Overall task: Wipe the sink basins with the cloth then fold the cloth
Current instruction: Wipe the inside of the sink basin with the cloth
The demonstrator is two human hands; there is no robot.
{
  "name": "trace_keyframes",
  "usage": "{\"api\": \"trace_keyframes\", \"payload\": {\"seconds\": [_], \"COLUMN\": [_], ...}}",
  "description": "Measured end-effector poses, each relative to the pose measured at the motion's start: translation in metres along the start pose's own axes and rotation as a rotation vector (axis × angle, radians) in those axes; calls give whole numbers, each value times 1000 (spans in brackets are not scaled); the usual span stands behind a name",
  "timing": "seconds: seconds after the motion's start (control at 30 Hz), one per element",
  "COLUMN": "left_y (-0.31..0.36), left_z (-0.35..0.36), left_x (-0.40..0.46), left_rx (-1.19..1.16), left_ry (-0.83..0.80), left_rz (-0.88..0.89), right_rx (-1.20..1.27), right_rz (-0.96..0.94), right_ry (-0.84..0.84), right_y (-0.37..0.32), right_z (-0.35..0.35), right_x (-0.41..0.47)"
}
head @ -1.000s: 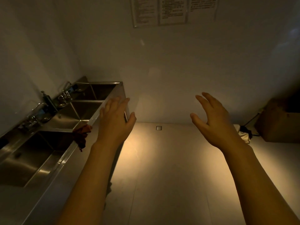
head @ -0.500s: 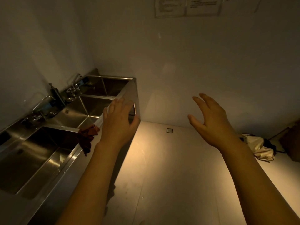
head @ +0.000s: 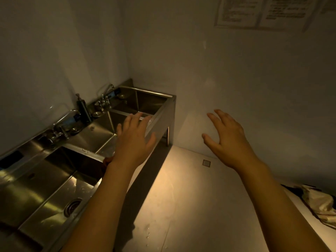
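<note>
My left hand (head: 133, 140) hovers spread over the front rim of the sink (head: 160, 115), holding nothing. My right hand (head: 230, 140) hangs spread over the floor, also empty. The cloth (head: 107, 159) barely peeks out beneath my left wrist, on the divider between basins.

- Sink unit (head: 160, 113): you have bare steel grey here, its three basins tinted yellow-green under the dim light.
- Cloth (head: 107, 159): you see only a dark reddish sliver beside your left wrist.
- Soap dispenser (head: 83, 108): dark, near black.
- Walls (head: 236, 73): plain off-white, no pattern.
- Floor (head: 190, 206): pale grey, with a warm amber pool of light before you.
- Wall notices (head: 261, 11): white sheets with dark print, too blurred to read.
- Crumpled bag (head: 320, 204): beige against black, at your right.
</note>
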State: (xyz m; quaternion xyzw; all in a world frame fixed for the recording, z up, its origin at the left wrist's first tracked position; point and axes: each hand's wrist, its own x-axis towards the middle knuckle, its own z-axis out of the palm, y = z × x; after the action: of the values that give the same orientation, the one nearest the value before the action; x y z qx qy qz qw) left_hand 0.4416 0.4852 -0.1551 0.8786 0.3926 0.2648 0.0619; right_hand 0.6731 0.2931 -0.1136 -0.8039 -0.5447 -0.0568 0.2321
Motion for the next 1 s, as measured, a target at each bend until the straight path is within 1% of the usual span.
{"api": "trace_keyframes", "payload": {"seconds": [0.17, 0.3, 0.47, 0.73, 1.0], "left_y": [-42, -71, -108, -173, -206], "left_z": [-11, -25, -33, -29, -8], "left_x": [18, 26, 27, 19, 33], "left_rx": [10, 15, 42, 107, 195], "left_ry": [23, 74, 94, 110, 113], "left_rz": [-101, -169, -258, -486, -685], "right_rx": [38, 58, 101, 206, 294], "right_rz": [-55, -134, -239, -436, -619], "right_ry": [-11, -24, -32, -157, -291], "right_y": [-29, -48, -71, -120, -156], "right_z": [19, 42, 79, 155, 220], "right_x": [51, 89, 134, 210, 287]}}
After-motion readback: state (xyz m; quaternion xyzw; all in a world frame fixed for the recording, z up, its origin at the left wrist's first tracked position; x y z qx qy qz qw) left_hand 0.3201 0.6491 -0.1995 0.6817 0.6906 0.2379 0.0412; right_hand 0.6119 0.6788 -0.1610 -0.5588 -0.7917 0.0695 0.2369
